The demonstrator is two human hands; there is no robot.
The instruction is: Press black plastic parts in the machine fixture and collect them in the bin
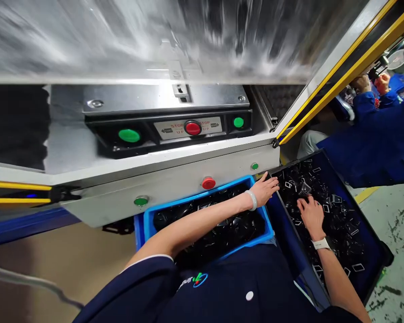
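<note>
My left hand [266, 189], with a pale bracelet at its wrist, stretches across the blue crate to the near-left rim of a large dark bin [373, 237]. Its fingers are extended and apart, with nothing visible in them. Inside that bin, my right hand [311, 216] is lowered onto a heap of small glossy black plastic parts [343, 224], some with pale rectangular outlines. Its fingers are spread and bent over the parts, beside a clear-looking frame piece [305, 187]; no part shows in its grasp. A white watch band [321, 243] circles the right wrist.
A bright blue crate [147, 224] of black pieces stands against my body, partly under my left arm. Ahead is a machine with green buttons [129, 135], red buttons [193, 128] and a raised clear guard [121, 40]. Another person in a blue sleeve [363, 105] works at the right.
</note>
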